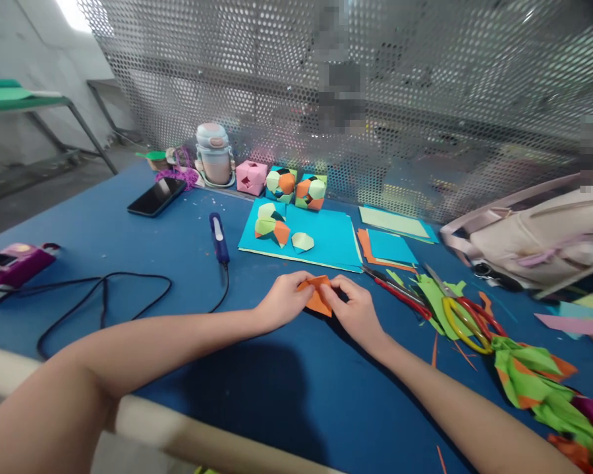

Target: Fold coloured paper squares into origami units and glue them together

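Between my two hands, just above the blue table, is a small piece of folded orange paper. My left hand pinches its left side. At its right side the fingers of my right hand are closed on the paper. Beyond them lies a stack of blue paper sheets. On that stack rest a joined shape of folded paper pieces in green, cream and orange, and a single pale green folded piece.
Scissors with yellow handles lie right among green scraps. A glue gun with a cord, a phone and a purple power strip are left. Folded paper cubes and a bottle stand by the perforated metal screen.
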Motion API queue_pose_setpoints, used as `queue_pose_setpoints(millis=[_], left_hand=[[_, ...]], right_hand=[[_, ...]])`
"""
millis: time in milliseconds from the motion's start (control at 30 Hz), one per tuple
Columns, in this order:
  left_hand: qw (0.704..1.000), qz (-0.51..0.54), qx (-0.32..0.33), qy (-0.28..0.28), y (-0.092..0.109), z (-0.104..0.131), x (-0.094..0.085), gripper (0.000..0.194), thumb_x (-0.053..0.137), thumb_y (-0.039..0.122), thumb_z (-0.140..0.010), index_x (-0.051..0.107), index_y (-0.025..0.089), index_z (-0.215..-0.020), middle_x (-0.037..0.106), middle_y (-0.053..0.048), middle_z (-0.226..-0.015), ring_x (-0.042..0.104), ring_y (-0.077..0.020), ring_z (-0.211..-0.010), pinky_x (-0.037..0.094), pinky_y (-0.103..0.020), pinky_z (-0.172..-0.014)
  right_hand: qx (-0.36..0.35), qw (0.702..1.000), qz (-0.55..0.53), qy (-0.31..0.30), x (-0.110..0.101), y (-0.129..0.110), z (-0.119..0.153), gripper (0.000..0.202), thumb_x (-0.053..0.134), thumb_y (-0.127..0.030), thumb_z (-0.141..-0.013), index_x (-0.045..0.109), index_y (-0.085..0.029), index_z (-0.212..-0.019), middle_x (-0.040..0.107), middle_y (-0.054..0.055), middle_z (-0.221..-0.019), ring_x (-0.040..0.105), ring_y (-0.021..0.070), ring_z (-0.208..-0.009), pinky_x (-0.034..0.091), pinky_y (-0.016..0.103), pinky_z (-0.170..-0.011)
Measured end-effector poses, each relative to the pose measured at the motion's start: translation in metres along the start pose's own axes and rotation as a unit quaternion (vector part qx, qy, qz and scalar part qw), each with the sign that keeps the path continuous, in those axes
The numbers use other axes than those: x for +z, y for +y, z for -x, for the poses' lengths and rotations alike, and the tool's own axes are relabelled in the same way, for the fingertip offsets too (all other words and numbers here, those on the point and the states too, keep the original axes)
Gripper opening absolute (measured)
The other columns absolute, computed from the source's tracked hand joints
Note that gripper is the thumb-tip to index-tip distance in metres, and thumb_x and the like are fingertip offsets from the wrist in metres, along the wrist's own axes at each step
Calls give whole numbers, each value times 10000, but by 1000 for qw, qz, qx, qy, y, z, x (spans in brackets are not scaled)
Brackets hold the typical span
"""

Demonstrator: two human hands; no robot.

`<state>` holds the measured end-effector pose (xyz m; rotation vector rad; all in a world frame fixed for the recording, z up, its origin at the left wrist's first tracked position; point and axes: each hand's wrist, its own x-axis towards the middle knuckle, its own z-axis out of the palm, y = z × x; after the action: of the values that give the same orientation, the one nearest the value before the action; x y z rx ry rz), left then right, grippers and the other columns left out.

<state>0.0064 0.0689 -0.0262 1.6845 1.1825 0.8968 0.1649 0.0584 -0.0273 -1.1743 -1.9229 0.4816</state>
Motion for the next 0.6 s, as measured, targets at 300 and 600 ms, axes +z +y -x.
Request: queue_pose_setpoints(millis=[300, 600], left_hand=[[989, -127, 67, -26, 9, -7, -13, 284, 425, 111, -735, 673, 155, -866, 671, -41, -883, 606, -160, -810, 469, -254, -757], [946, -309, 89, -50, 8, -34, -46, 288, 424, 120, -750, 663, 141, -911, 646, -103, -988, 603, -213, -938, 468, -308, -817]], right_hand=[[-10, 987, 153, 38, -31, 20, -23, 264, 399, -342, -909, 596, -182, -977, 623, 67, -917, 591, 180, -833, 476, 313, -779], [52, 919, 380, -91, -117, 111, -65, 312, 577, -156, -781, 606, -167, -1091, 554, 134, -1226, 491, 288, -1142, 386, 439, -970]])
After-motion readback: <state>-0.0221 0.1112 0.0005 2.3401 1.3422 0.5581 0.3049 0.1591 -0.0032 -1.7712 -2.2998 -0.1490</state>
